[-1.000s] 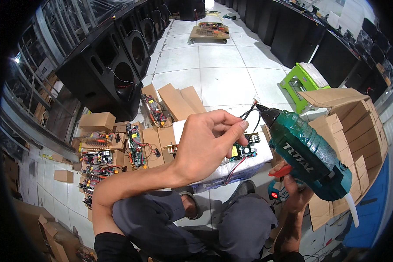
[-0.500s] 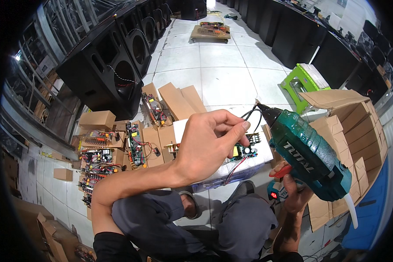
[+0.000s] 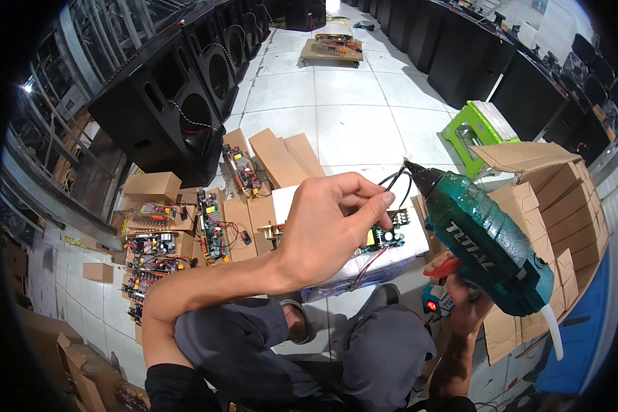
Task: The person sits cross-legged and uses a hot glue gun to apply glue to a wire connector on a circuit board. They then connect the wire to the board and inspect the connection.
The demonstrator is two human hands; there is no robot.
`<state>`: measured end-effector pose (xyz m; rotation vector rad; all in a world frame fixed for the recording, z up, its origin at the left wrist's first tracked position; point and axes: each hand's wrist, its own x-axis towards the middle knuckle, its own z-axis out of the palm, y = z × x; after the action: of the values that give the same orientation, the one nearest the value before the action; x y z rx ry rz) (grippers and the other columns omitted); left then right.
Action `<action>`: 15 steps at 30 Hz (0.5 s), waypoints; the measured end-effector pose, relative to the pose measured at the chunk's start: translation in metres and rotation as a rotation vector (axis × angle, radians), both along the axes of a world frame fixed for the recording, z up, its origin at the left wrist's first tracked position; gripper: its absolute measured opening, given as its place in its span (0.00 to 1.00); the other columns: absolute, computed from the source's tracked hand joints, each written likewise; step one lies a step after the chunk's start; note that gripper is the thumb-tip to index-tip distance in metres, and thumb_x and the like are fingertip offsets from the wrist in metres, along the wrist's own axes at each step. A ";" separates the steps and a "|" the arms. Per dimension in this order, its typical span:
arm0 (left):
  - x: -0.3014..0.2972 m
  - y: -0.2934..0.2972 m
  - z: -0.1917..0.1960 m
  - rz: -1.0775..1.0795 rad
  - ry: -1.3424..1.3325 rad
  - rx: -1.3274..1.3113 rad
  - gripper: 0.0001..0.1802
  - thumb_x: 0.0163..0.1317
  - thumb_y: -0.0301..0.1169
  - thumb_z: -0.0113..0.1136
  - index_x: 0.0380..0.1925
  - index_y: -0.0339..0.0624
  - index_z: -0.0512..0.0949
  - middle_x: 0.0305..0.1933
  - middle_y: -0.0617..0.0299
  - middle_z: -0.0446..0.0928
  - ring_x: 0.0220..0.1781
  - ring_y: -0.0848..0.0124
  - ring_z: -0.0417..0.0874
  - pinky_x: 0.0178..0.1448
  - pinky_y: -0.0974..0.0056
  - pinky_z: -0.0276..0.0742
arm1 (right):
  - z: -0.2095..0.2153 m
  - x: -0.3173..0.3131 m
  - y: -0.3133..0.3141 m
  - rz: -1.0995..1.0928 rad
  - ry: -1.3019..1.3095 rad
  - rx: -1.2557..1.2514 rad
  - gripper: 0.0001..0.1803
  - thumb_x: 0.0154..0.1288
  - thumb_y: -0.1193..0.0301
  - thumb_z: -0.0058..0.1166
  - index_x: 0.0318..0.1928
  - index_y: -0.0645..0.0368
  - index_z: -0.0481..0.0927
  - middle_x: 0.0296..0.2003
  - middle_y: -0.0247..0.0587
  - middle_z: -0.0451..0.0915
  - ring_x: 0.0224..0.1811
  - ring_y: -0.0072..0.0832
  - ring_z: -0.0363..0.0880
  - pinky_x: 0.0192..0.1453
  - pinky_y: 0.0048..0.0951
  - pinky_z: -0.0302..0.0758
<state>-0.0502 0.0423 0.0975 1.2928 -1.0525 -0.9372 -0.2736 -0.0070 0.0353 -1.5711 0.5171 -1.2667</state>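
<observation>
Between the thumb and fingers of my left hand (image 3: 347,213) is pinched a thin black wire (image 3: 406,185), which loops up toward the tip of a glue gun. My right hand (image 3: 463,302) is wrapped round the handle of that teal glue gun (image 3: 484,240), with fingers at its red trigger (image 3: 443,268). A white glue stick (image 3: 551,333) sticks out of the gun's rear. The nozzle points up and left, close to the wire's end. Below my left hand a circuit board (image 3: 388,238) lies on a white box (image 3: 402,257), partly hidden by the hand.
Several circuit boards (image 3: 213,226) with wires lie on cardboard at the left. Black speaker cabinets (image 3: 165,110) line the left side. At the right stand a green step stool (image 3: 470,137) and an open cardboard box (image 3: 563,206). A low wheeled board (image 3: 329,51) carries more boards far ahead.
Almost nothing differs. The wire and the glue gun's tip have shifted very slightly; both hands keep their grips.
</observation>
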 end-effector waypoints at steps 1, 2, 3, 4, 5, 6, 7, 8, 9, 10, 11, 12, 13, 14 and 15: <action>0.000 0.000 0.000 0.000 -0.004 -0.002 0.10 0.66 0.29 0.59 0.35 0.29 0.80 0.27 0.59 0.82 0.20 0.84 0.73 0.24 0.77 0.68 | 0.001 -0.001 0.000 0.005 0.011 -0.002 0.15 0.59 0.80 0.53 0.47 0.73 0.76 0.34 0.50 0.82 0.37 0.36 0.83 0.45 0.38 0.80; 0.000 0.001 0.000 0.004 -0.006 0.000 0.10 0.66 0.29 0.59 0.34 0.30 0.80 0.27 0.59 0.82 0.20 0.84 0.73 0.24 0.77 0.68 | 0.002 -0.001 0.001 0.011 0.023 -0.004 0.14 0.59 0.80 0.53 0.46 0.73 0.76 0.34 0.50 0.82 0.37 0.36 0.82 0.46 0.39 0.80; 0.000 0.001 0.000 0.007 -0.007 0.002 0.10 0.66 0.29 0.59 0.34 0.30 0.80 0.27 0.59 0.82 0.20 0.84 0.73 0.24 0.77 0.68 | 0.002 -0.002 0.002 0.002 0.038 0.005 0.14 0.59 0.80 0.53 0.46 0.73 0.76 0.34 0.50 0.82 0.37 0.36 0.82 0.46 0.38 0.80; 0.000 0.001 0.001 0.011 -0.008 0.005 0.10 0.66 0.29 0.59 0.34 0.30 0.81 0.27 0.59 0.82 0.20 0.85 0.73 0.24 0.77 0.67 | 0.002 -0.003 0.005 -0.006 0.054 0.014 0.14 0.59 0.80 0.54 0.46 0.73 0.77 0.35 0.50 0.82 0.38 0.36 0.82 0.46 0.38 0.80; 0.000 0.001 0.001 0.013 -0.013 0.007 0.10 0.66 0.29 0.59 0.34 0.30 0.81 0.26 0.59 0.82 0.20 0.84 0.73 0.24 0.77 0.67 | 0.003 -0.004 0.006 -0.014 0.069 0.022 0.14 0.59 0.79 0.54 0.45 0.73 0.77 0.35 0.49 0.82 0.38 0.35 0.82 0.46 0.38 0.79; -0.001 0.000 0.001 0.010 -0.016 0.007 0.10 0.66 0.29 0.59 0.34 0.30 0.81 0.26 0.59 0.82 0.20 0.84 0.73 0.24 0.77 0.67 | 0.003 -0.004 0.007 -0.045 0.095 0.015 0.16 0.58 0.76 0.55 0.46 0.73 0.76 0.34 0.50 0.81 0.37 0.36 0.83 0.45 0.38 0.80; -0.001 -0.001 0.001 0.007 -0.019 0.008 0.10 0.66 0.29 0.59 0.33 0.29 0.81 0.26 0.59 0.82 0.20 0.84 0.73 0.24 0.77 0.67 | 0.004 -0.004 0.007 -0.076 0.121 0.008 0.19 0.57 0.73 0.56 0.47 0.74 0.74 0.34 0.50 0.81 0.36 0.36 0.83 0.44 0.39 0.80; -0.001 -0.001 -0.001 0.003 -0.015 0.006 0.10 0.66 0.29 0.59 0.33 0.29 0.81 0.26 0.60 0.82 0.20 0.84 0.73 0.24 0.77 0.67 | 0.004 -0.004 0.008 -0.108 0.146 0.001 0.22 0.56 0.70 0.56 0.48 0.74 0.73 0.33 0.51 0.80 0.35 0.37 0.83 0.43 0.39 0.80; -0.001 -0.001 -0.001 0.004 -0.015 0.004 0.10 0.66 0.29 0.59 0.33 0.29 0.81 0.26 0.60 0.82 0.20 0.84 0.73 0.24 0.77 0.68 | 0.004 -0.003 0.007 -0.112 0.126 0.007 0.23 0.56 0.70 0.57 0.48 0.74 0.73 0.33 0.50 0.80 0.35 0.37 0.83 0.43 0.39 0.80; -0.001 0.000 0.000 0.006 -0.015 0.001 0.10 0.66 0.29 0.59 0.33 0.29 0.81 0.26 0.60 0.82 0.20 0.84 0.73 0.24 0.77 0.68 | 0.004 -0.002 0.005 -0.116 0.105 0.013 0.24 0.56 0.69 0.58 0.49 0.74 0.73 0.33 0.50 0.80 0.35 0.37 0.83 0.43 0.38 0.80; -0.001 0.001 0.000 0.008 -0.020 0.003 0.10 0.66 0.29 0.59 0.33 0.29 0.81 0.26 0.59 0.82 0.20 0.84 0.73 0.24 0.77 0.68 | 0.004 0.000 0.004 -0.121 0.084 0.019 0.24 0.56 0.68 0.59 0.49 0.74 0.73 0.33 0.50 0.81 0.35 0.37 0.83 0.43 0.38 0.80; -0.001 0.000 0.000 0.005 -0.021 0.004 0.10 0.65 0.29 0.59 0.33 0.29 0.81 0.26 0.59 0.82 0.20 0.84 0.73 0.24 0.77 0.68 | 0.006 0.001 0.003 -0.110 0.061 0.006 0.21 0.57 0.71 0.58 0.48 0.74 0.74 0.34 0.50 0.81 0.35 0.37 0.82 0.43 0.38 0.80; -0.001 -0.001 0.000 0.002 -0.022 0.005 0.10 0.65 0.28 0.59 0.33 0.29 0.81 0.26 0.59 0.82 0.20 0.84 0.73 0.24 0.77 0.68 | 0.008 0.002 0.002 -0.100 0.039 -0.008 0.18 0.57 0.74 0.57 0.46 0.74 0.76 0.34 0.50 0.81 0.36 0.37 0.82 0.44 0.38 0.80; -0.001 -0.002 -0.001 -0.001 -0.018 0.008 0.10 0.65 0.28 0.59 0.33 0.29 0.81 0.26 0.59 0.82 0.20 0.84 0.73 0.24 0.77 0.68 | 0.009 0.002 0.001 -0.089 0.017 -0.022 0.15 0.58 0.77 0.56 0.45 0.74 0.77 0.34 0.50 0.82 0.36 0.37 0.82 0.44 0.38 0.80; -0.001 -0.001 -0.001 0.002 -0.019 0.012 0.10 0.65 0.28 0.59 0.33 0.29 0.81 0.26 0.59 0.82 0.20 0.84 0.73 0.24 0.77 0.68 | 0.009 0.002 0.001 -0.069 0.016 -0.027 0.15 0.58 0.77 0.56 0.45 0.74 0.77 0.34 0.51 0.82 0.36 0.37 0.82 0.44 0.38 0.80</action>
<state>-0.0509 0.0412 0.0969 1.3143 -1.0615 -0.9328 -0.2719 -0.0062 0.0447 -1.5989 0.5708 -1.3193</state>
